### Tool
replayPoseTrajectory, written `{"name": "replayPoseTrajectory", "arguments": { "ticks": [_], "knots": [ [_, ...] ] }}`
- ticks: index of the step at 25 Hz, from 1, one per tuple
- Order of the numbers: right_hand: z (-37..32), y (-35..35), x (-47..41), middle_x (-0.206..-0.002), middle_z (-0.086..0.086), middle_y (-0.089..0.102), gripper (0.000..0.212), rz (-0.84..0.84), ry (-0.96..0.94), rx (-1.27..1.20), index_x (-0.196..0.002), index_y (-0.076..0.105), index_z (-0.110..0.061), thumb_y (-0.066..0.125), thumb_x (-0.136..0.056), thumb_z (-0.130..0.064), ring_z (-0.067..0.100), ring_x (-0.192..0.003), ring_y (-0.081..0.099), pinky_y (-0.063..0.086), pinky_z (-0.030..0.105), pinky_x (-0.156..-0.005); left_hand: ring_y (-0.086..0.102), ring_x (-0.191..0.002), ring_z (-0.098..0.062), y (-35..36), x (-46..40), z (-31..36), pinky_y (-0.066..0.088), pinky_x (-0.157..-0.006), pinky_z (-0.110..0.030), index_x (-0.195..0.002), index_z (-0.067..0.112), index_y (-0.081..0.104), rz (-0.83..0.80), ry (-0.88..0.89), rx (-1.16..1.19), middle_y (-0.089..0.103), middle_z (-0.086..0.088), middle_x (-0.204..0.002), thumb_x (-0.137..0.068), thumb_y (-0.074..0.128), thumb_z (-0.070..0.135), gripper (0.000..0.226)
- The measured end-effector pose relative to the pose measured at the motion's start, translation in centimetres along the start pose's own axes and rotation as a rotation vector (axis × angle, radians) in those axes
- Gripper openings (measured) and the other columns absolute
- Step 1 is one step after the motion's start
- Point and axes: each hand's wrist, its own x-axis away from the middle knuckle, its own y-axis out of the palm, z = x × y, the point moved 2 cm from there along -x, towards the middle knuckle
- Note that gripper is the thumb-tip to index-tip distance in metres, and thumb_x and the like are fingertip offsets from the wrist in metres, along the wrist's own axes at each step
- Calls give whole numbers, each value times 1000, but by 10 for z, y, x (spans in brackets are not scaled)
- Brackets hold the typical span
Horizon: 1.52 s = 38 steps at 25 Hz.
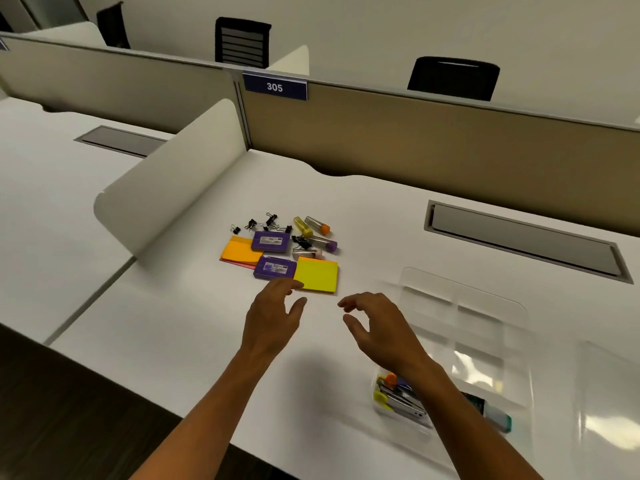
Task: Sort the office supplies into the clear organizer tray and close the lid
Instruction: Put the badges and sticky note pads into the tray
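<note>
We see clear organizer tray (485, 306) right on worktop (173, 323), near compartment holding capped tubes. Left hand (273, 317) and right hand (377, 323) released, empty, near yellow sticky pad (317, 274).

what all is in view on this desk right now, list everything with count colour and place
sticky note pads: at least three, yellow, orange, pink; desk centre
purple boxes: two, among the pads
binder clips: several, black, behind the boxes
capped tubes: four, yellow, orange, purple, pink caps; right of the clips
organizer tray: one, clear, right, lid off; near compartment holds more tubes
lid: one, clear, far right
desk: white
number plate: one, blue, 305, on divider
chairs: three, black, behind
hands: left hand and right hand, empty, near the pads
</note>
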Motion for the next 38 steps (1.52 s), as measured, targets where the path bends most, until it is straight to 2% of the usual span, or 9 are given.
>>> {"name": "replayPoseTrajectory", "arguments": {
  "ticks": [2, 4, 8, 11, 15, 22, 27, 31, 38],
  "knots": [
    [-14, 14, -20, -121, -10, 62, 29, -32, 9, 5, -124, 59, -28, 56, -96, -32, 9, -111, 53, 42, 22, -94, 57, -113, -19, -10, -16, -27, 55, -85, -31, -127, 16, 55, -46, -11, -5, 60, -6, -125, -83, 73, 27, 49],
    [-25, 29, -42, -128, -7, 60, 33, -58, 5, 30, -128, 56, -25, 56, -96, -33, 11, -114, 53, 41, 23, -97, 53, -121, -20, -18, -34, -53, 52, -87, -28, -131, 15, 51, -91, -12, -10, 56, -6, -130, -83, 72, 28, 54],
    [-41, 61, -83, -140, -5, 51, 45, -134, 17, 81, -138, 48, -24, 57, -96, -36, 13, -125, 49, 43, 26, -101, 52, -122, -22, -28, -70, -95, 48, -82, -21, -133, 16, 49, -160, -66, 1, 53, -7, -133, -81, 73, 30, 59],
    [-51, 90, -113, -147, -3, 44, 55, -208, 38, 97, -145, 39, -24, 57, -95, -36, 13, -134, 41, 43, 29, -104, 53, -121, -24, -26, -98, -119, 49, -84, -27, -135, 13, 47, -208, -91, -22, 52, -8, -136, -80, 74, 30, 63],
    [-57, 116, -149, -154, 0, 37, 63, -256, 78, 146, -151, 31, -22, 58, -96, -35, 16, -141, 32, 40, 33, -109, 47, -127, -23, -22, -135, -134, 52, -89, -34, -137, 15, 45, -274, -117, -91, 47, -6, -141, -83, 72, 27, 61],
    [-44, 143, -196, -154, 5, 35, 69, -315, 134, 258, -150, 28, -17, 63, -92, -30, 22, -139, 34, 40, 35, -109, 43, -129, -23, -1, -185, -161, 46, -100, -36, -139, 15, 41, -386, -119, -101, 45, -7, -142, -82, 73, 24, 66],
    [-33, 161, -213, -146, 10, 45, 73, -285, 105, 461, -146, 33, -15, 70, -86, -35, 27, -130, 44, 44, 39, -103, 40, -132, -26, 6, -207, -170, 39, -106, -37, -138, 15, 43, -438, -43, -180, 44, -9, -145, -81, 75, 20, 66],
    [-26, 168, -226, -143, 9, 47, 74, -314, 103, 483, -144, 35, -15, 72, -84, -40, 26, -130, 44, 40, 40, -103, 43, -130, -28, 14, -219, -171, 41, -105, -40, -137, 16, 45, -487, -35, -245, 46, -10, -143, -80, 75, 25, 65],
    [-27, 165, -230, -137, 11, 49, 72, -302, 62, 505, -142, 38, -17, 71, -83, -41, 28, -126, 44, 39, 40, -99, 44, -126, -30, 14, -225, -172, 44, -101, -39, -133, 12, 47, -498, 51, -273, 51, -13, -137, -79, 76, 33, 65]
  ]
}}
